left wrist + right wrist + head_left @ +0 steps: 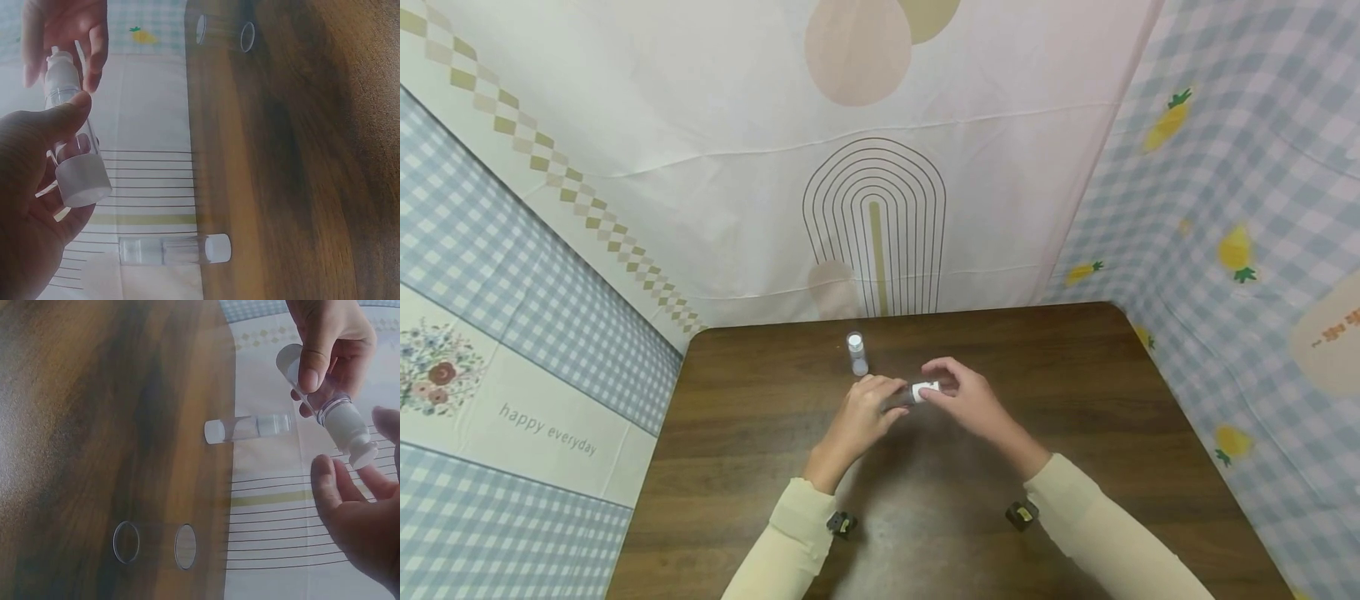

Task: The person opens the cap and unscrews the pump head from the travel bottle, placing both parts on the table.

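Note:
My left hand (861, 415) grips a clear pump bottle (84, 180) round its body, holding it tilted above the table. The bottle has a white base and a white pump top (347, 428), which points toward my right hand (970, 404). The right hand's curved, parted fingers surround the pump end, with a gap between them and it in the right wrist view. A clear open-ended cap (184, 547) stands on the table nearby. Another clear bottle (857, 354) with a white base stands upright beyond my left hand.
The brown wooden table (737, 500) reaches back to a patterned cloth wall (737, 233). Checked cloth hangs along the left and right sides. Dark wrist devices (1022, 514) sit below both cuffs.

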### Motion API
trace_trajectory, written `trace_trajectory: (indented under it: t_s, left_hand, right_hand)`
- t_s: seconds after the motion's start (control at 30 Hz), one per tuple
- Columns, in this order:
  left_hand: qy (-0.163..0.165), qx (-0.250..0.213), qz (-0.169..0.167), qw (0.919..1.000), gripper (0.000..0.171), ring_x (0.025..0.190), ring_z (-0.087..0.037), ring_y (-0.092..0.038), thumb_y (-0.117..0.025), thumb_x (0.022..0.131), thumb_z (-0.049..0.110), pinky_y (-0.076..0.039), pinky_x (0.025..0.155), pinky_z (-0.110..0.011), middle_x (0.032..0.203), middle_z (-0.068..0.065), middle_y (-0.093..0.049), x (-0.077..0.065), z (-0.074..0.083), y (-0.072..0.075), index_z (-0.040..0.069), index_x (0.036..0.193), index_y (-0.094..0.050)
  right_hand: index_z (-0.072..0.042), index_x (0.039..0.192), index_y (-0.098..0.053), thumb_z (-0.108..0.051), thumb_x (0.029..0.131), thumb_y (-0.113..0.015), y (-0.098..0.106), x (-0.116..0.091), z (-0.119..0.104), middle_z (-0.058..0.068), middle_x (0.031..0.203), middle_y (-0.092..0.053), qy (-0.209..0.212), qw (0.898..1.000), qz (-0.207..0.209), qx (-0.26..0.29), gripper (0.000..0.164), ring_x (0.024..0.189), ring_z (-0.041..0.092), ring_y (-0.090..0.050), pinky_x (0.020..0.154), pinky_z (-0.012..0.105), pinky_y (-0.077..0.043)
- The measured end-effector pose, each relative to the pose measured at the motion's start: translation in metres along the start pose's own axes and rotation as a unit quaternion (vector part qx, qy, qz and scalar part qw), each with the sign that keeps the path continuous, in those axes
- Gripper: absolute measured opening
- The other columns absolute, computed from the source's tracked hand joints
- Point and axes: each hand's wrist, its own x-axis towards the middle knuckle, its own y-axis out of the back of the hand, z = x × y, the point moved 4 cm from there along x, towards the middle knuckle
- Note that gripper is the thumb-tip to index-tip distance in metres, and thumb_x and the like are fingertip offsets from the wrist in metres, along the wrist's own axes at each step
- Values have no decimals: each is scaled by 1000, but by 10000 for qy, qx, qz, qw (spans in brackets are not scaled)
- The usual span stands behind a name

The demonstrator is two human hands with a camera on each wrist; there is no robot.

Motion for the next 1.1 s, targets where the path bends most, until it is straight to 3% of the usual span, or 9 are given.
trace_trajectory:
  t_s: [0.13, 0.27, 0.67, 0.83, 0.97, 1.1]
  left_hand:
    - [-11, -49, 17, 10000, 38, 91, -24, -69, -93, 75, 13, -57, 85, -40, 100, -5, -77, 0, 0, 0, 6, 109, -76]
    - [-23, -29, 18, 10000, 39, 91, -23, -69, -93, 75, 13, -57, 86, -40, 101, -5, -77, 1, 0, 0, 6, 109, -76]
    - [31, -35, -42, 10000, 37, 90, -23, -69, -92, 76, 13, -58, 83, -39, 101, -5, -77, 1, 0, 0, 6, 109, -76]
    - [20, 19, -79, 10000, 37, 91, -22, -69, -91, 78, 17, -58, 84, -37, 101, -4, -77, 1, 0, 0, 7, 110, -76]
    - [-32, 7, -30, 10000, 37, 91, -22, -69, -91, 77, 16, -58, 84, -37, 102, -5, -77, 1, 0, 0, 6, 110, -76]
    - [-42, -4, -42, 10000, 37, 91, -23, -69, -91, 78, 16, -58, 84, -38, 102, -5, -77, 1, 0, 0, 6, 110, -75]
  right_hand:
    - [-12, 113, -71, -26, 95, -76, 0, 1, 1, 9, 105, -74, -147, 9982, 68, -576, 23, 92, 18, -69, 76, 28, -58]
    - [-12, 107, -71, -23, 94, -77, -1, 0, 2, 7, 99, -73, -96, 9982, 45, -592, 18, 85, 15, -65, 71, 25, -55]
    - [-5, 110, -67, 3, 88, -78, -2, -3, -4, 15, 114, -71, 520, 9986, -18, -111, 26, 107, 29, -70, 90, 29, -62]
    - [-6, 121, -63, 7, 85, -79, -2, -4, -3, 16, 130, -66, 747, 9971, -136, 52, 41, 117, 31, -66, 98, 32, -59]
    - [-7, 130, -59, 2, 85, -81, -1, -3, 0, 16, 137, -62, 634, 9975, -143, 263, 51, 122, 33, -64, 102, 35, -57]
    - [-8, 131, -60, -12, 91, -80, -1, -1, 1, 16, 132, -66, 215, 9997, 16, 130, 44, 116, 31, -68, 96, 35, -60]
